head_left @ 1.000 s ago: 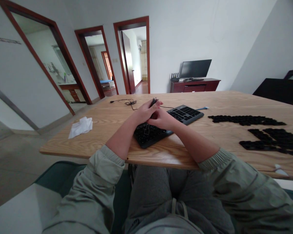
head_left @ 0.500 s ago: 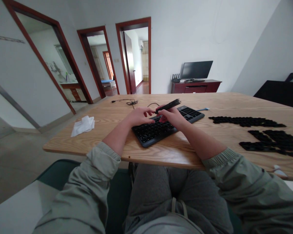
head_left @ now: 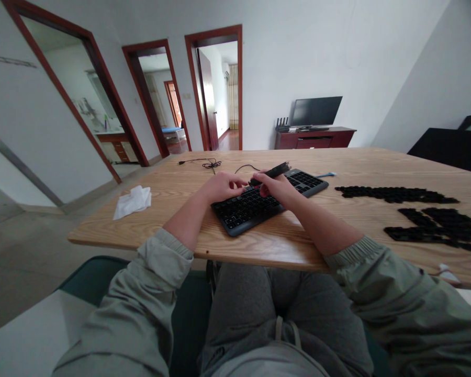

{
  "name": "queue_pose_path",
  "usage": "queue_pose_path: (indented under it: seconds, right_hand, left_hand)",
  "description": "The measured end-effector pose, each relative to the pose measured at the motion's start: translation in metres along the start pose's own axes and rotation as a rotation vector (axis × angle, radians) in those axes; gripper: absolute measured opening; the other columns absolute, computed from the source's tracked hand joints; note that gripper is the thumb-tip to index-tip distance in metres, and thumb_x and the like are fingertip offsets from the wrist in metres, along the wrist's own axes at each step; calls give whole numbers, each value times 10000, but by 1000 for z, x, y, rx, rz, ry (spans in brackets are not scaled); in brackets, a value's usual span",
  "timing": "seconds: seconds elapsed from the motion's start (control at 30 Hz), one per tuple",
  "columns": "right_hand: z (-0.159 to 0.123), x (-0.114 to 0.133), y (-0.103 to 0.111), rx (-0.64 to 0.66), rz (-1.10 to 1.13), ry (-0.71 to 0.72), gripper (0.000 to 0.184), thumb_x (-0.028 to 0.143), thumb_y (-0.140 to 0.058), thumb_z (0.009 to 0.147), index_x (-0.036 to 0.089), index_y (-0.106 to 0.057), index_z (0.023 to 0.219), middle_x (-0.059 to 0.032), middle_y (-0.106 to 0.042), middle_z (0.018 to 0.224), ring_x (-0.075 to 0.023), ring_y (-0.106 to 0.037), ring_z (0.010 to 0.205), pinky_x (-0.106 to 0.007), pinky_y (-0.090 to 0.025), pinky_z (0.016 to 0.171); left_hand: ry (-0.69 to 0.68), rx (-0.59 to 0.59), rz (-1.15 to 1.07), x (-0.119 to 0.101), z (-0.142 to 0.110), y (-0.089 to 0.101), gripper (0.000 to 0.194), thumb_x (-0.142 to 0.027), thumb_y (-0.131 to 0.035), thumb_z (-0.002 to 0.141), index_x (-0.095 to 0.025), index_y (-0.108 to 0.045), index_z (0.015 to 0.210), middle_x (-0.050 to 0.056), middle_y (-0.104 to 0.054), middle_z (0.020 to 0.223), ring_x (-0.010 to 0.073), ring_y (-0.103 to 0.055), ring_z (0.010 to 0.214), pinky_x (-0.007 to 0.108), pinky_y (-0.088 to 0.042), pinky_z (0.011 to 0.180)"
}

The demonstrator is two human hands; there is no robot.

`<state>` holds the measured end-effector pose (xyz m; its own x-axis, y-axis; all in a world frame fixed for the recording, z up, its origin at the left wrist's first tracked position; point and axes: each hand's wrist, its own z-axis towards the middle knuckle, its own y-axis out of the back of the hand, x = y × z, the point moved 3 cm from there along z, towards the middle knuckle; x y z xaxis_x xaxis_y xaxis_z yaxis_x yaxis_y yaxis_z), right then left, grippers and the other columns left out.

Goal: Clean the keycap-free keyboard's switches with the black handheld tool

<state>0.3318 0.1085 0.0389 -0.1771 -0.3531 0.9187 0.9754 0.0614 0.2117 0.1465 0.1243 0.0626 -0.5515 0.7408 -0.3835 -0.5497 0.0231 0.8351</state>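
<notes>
Seeing my right hand (head_left: 278,188), grip clasped around a dark tool (head_left: 278,170) over the keyboard (head_left: 245,214), mid-bench (head_left: 160,201) | I'd judge it light, stiff; hold mid-body | left hand (head_left: 224,187): can't tell its grip

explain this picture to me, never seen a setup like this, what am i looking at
There's no machine here, just one person's two bare hands, seen from a camera worn on their head, looking forward and down. The right hand holds a dark, slim object, too unclear to identify. The left hand is close to its lower end; whether they touch is hard to tell. Beneath is a black keyboard on a wooden table, along with a white cloth or tissue, a cable and small black pieces.
</notes>
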Motion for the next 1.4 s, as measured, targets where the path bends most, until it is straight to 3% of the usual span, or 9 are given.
queue_pose_path:
  seconds: [0.17, 0.27, 0.4, 1.0, 1.17, 1.3, 1.4]
  right_hand:
    - [-2, -1, -8, 130, -25, 39, 307, 465, -696, 776, 179, -663, 885, 2, -597, 661, -105, -505, 518, -237, -403, 469]
    - [-3, -3, -9, 127, -89, 64, 267, 432, -695, 785, 178, -663, 862, -8, -595, 662, -111, -509, 510, -247, -420, 462]
    - [-3, -2, -11, 145, -151, 101, 238, 410, -679, 805, 174, -673, 838, -45, -641, 721, -123, -522, 519, -270, -450, 473]
    - [6, -12, -19, 117, -167, 187, 225, 396, -636, 829, 175, -603, 858, -15, -608, 713, -112, -513, 512, -251, -450, 473]
    - [4, -11, -18, 129, -260, 227, 209, 385, -630, 826, 181, -612, 862, -31, -634, 759, -145, -556, 606, -281, -490, 565]
    - [4, -7, -16, 65, -367, 278, 187, 367, -631, 821, 182, -635, 845, -60, -664, 820, -193, -596, 763, -339, -511, 737]
    - [5, -5, -16, 39, -400, 269, 165, 344, -621, 824, 181, -644, 819, -70, -674, 822, -208, -599, 791, -358, -501, 773]
  left_hand:
    - [58, 120, -93, 7, 0, 1, 441, -428, -702, 753, -169, -720, 1109, 50, -738, 856, 127, -616, 698, 235, -467, 626]
    - [119, 74, -122, 14, -1, 7, 466, -478, -654, 789, -143, -710, 1108, 78, -738, 922, 148, -637, 767, 254, -491, 670]
    - [157, 30, -73, 20, 0, 9, 371, -404, -618, 818, -120, -716, 1036, 84, -732, 906, 152, -638, 775, 266, -498, 695]
    - [163, 115, -42, 23, 0, 0, 370, -390, -666, 769, -140, -730, 1035, 59, -723, 828, 127, -597, 691, 230, -450, 607]
    - [152, 114, -55, 27, 0, 1, 366, -388, -668, 761, -152, -729, 1033, 57, -721, 847, 134, -612, 726, 236, -461, 633]
    - [169, 122, -72, 27, -1, 2, 374, -420, -678, 749, -159, -730, 1011, 49, -714, 830, 132, -595, 704, 237, -448, 613]
    - [169, 162, -74, 27, -1, 1, 338, -429, -691, 737, -171, -743, 949, 34, -701, 802, 127, -582, 689, 234, -432, 610]
